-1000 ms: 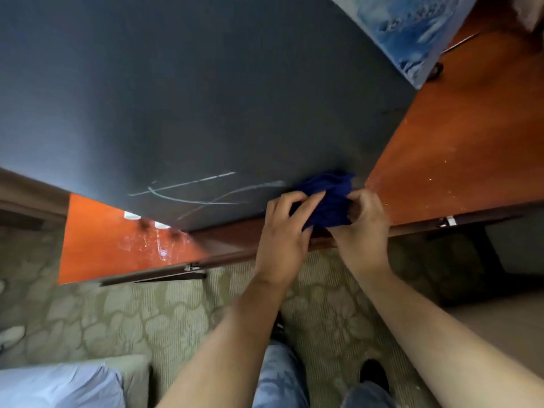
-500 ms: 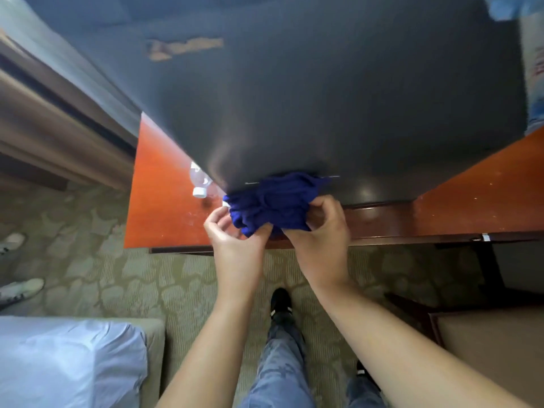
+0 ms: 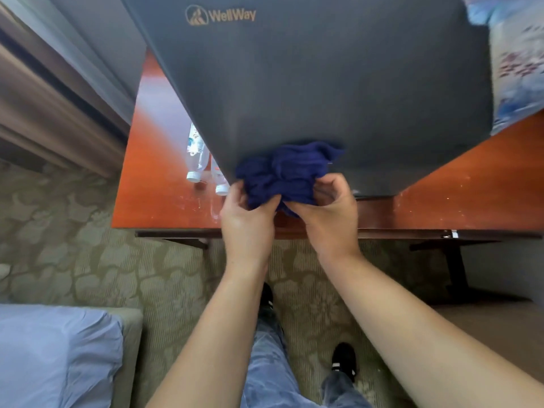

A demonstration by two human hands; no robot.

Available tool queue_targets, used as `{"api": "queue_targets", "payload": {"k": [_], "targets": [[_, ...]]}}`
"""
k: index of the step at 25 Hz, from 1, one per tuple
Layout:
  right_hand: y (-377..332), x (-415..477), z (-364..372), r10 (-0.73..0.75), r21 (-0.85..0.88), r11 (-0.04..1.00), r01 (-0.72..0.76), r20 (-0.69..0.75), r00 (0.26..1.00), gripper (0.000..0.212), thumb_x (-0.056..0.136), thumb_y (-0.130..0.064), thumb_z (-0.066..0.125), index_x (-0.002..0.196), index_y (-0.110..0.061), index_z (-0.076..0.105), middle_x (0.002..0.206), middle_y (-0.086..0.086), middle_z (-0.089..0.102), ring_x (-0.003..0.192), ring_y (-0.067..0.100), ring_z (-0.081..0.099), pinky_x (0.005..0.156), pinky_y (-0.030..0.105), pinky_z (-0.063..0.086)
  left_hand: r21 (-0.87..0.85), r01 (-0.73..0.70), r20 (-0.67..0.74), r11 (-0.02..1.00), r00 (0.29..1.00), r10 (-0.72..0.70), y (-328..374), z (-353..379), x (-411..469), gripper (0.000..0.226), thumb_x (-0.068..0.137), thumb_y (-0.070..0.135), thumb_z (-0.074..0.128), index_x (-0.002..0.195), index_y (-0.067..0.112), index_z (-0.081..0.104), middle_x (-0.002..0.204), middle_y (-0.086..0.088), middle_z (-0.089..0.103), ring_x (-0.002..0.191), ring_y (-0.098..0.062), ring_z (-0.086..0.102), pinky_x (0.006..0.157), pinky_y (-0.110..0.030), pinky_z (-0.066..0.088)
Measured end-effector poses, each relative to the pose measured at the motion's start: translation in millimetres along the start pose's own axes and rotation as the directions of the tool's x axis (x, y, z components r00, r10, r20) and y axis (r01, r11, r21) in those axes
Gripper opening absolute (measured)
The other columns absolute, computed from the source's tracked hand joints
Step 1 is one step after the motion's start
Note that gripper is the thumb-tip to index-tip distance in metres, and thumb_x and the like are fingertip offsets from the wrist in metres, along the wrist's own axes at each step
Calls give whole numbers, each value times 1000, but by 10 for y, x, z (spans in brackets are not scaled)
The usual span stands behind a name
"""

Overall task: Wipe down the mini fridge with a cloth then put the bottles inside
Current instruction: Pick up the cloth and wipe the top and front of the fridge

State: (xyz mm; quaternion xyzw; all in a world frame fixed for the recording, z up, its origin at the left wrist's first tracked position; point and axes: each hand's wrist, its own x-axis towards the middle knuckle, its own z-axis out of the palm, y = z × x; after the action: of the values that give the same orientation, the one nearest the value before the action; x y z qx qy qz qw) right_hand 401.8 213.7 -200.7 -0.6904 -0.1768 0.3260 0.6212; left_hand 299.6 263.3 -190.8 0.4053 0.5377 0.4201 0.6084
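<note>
Wooden desk bears the mini fridge, half hiding two bottles; left hand and right hand grip the cloth.

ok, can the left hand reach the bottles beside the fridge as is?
Probably yes: the bottles lie on the table just left of the left hand, nothing between; it must release the cloth first.

One word reads clearly: "WellWay", in gold-tan letters on the dark front face of the mini fridge, near its upper left corner; just left of the word, on the same face, sits a round emblem with a mountain-like shape; the labels on the bottles at the mini fridge's left side are printed but too blurred to read.
</note>
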Motion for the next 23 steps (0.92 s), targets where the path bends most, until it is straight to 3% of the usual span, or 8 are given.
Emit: {"api": "queue_targets", "payload": {"k": [2, 5, 9, 10, 14, 18, 21, 23], "targets": [[-69, 78, -367, -9, 37, 999, 10, -36, 999, 46, 68, 7, 88, 104, -9, 64, 106, 8, 77, 100, 24, 75, 87, 41, 62, 18, -30, 86, 999, 996, 29, -47, 323, -93, 28, 76, 8, 78, 96, 28, 74, 98, -3, 79, 97, -27, 75, 89, -59, 57], [-165, 195, -877, -16, 52, 998, 22, -114, 993, 47, 72, 11, 84, 106, -15, 64, 103, -4, 75, 96, 11, 73, 83, 30, 59, -1, 32, 204, 999, 978, -31, -99, 801, -268, 24, 76, 14, 80, 92, 32, 76, 99, -1, 79, 100, -30, 74, 90, -60, 57], [-244, 246, -1214, -1, 27, 1000, 7, -207, 978, 50, 76, 7, 83, 120, -12, 66, 111, -9, 75, 106, 10, 73, 84, 24, 60, -92, 226, 331, 970, 926, -184, -97, 1133, -448, 28, 85, 0, 77, 93, 27, 73, 93, 1, 80, 89, -16, 76, 75, -31, 63], [-250, 235, -1206, -5, 24, 1000, 10, -215, 977, 51, 77, 5, 83, 121, -11, 65, 113, -8, 75, 106, 9, 73, 84, 24, 60, -97, 237, 320, 967, 927, -195, -101, 1131, -457, 31, 85, -1, 76, 92, 29, 72, 92, 3, 80, 88, -14, 76, 75, -29, 63], [-264, 144, -812, -32, 59, 997, 45, -207, 978, 46, 74, 6, 84, 111, -14, 66, 104, -2, 76, 94, 8, 73, 82, 26, 56, -157, 126, 147, 980, 984, -103, -24, 830, -344, 41, 78, -4, 79, 108, 22, 67, 103, -6, 79, 101, -25, 75, 96, -55, 56], [-308, -48, -105, -71, 140, 987, 84, -90, 993, 42, 70, 4, 88, 100, -17, 67, 100, 4, 77, 92, 15, 74, 81, 29, 58, -208, -50, -15, 977, 999, 48, 190, 228, -156, 45, 82, -12, 73, 113, 13, 53, 88, 1, 76, 85, -17, 70, 88, -52, 57], [-273, -164, 359, -31, 189, 981, 35, -23, 999, 42, 68, 3, 90, 97, -20, 70, 100, 7, 79, 95, 22, 76, 85, 38, 62, -200, -102, -81, 974, 993, 87, 266, -195, -5, 43, 85, -4, 74, 121, 7, 54, 98, -10, 74, 87, -22, 66, 83, -47, 57], [-167, -209, 580, 15, 217, 976, -20, 23, 1000, 41, 67, 4, 89, 97, -17, 71, 100, 10, 79, 96, 24, 76, 86, 40, 61, -151, -110, -145, 982, 986, 88, 197, -415, 111, 55, 80, 7, 79, 128, 3, 53, 113, -15, 71, 97, -21, 69, 91, -50, 58]]}}
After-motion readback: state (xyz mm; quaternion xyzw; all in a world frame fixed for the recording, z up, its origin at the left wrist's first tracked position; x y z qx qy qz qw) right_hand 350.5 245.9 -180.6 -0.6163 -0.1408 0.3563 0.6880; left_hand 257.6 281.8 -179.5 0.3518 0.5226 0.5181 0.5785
